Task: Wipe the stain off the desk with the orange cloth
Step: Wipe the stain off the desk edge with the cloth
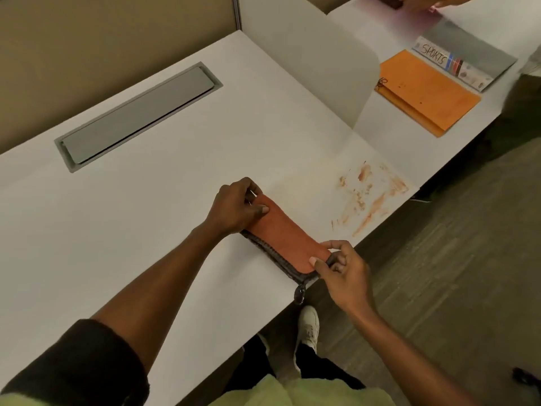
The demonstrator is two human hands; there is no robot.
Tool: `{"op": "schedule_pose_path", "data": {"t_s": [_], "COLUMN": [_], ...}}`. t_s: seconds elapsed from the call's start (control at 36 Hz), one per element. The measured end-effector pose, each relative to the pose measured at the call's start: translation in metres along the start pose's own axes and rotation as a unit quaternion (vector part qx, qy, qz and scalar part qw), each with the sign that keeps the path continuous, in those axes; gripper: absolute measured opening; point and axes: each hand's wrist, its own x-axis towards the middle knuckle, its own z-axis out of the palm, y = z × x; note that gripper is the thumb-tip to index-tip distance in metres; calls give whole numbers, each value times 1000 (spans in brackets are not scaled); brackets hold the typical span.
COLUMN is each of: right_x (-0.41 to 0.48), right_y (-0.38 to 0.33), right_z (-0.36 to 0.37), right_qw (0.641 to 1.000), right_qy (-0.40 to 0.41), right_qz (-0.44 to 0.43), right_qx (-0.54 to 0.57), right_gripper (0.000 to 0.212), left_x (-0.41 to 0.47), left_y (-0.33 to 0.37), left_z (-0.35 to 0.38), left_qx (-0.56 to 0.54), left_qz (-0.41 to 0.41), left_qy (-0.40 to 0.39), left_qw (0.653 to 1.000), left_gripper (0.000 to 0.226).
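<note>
Head view, 1 frame. Cut off: a second person's hand [436, 1] at the top edge, over the neighbouring desk, shows only in part and blurred. A translucent divider panel [322, 68] veils the near corner of an orange envelope [427, 95]; beside that lies a grey folder [468, 51] with a strip lettered "SPORTS". The far ends of the orange cloth [285, 232] are covered by fingers, so its full outline cannot be made out; a dark grey edging runs along its near side and a loose tail hangs over the desk [146, 200] edge.

The cloth lies folded into a narrow strip on the white desk near its front edge. The left hand [237, 206] pinches the far end, thumb on top. The right hand [341, 268] pinches the near end between thumb and forefinger. The stain [369, 197], reddish-brown smears, lies just beyond the cloth toward the right, not touching it. A grey cable hatch [137, 115] is set in the desk, well apart.
</note>
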Motion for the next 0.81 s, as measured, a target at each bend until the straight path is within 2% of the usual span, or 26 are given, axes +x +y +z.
{"op": "schedule_pose_path", "data": {"t_s": [0.08,0.14,0.19,0.25,0.33,0.42,0.5,0.58,0.64,0.72,0.81], "right_x": [-2,-3,-4,-4,1,15,32,49,57,55,35], "right_y": [6,7,7,6,-5,-14,-17,-12,-11,-5,4], "right_z": [-7,-11,-14,-15,-9,7,34,63,76,84,79], "right_qw": [997,981,942,905,900,891,870,817,798,815,828], "right_qy": [-8,-13,3,27,24,-32,-93,-120,-115,-86,-67], "right_qz": [4,-7,-64,-132,-218,-293,-332,-337,-328,-306,-295], "right_qx": [-81,-194,-329,-403,-378,-346,-353,-452,-492,-484,-472], "right_gripper": [34,36,41,55,72,78,88,88,81,75,84], "left_x": [9,13,14,12,7,-4,-15,-19,-19,-21,-24], "left_y": [11,15,15,13,2,-19,-42,-62,-70,-71,-69], "left_z": [20,32,43,51,58,61,66,76,82,90,94], "left_qx": [-15,-33,-49,-50,-30,8,10,46,76,90,120], "left_qz": [8,19,38,49,37,4,23,56,68,73,77], "left_qy": [14,24,22,20,49,84,93,78,65,69,82], "left_qw": [1000,999,998,997,998,996,995,994,993,991,986], "left_gripper": [42,44,46,54,60,56,57,59,58,59,60]}}
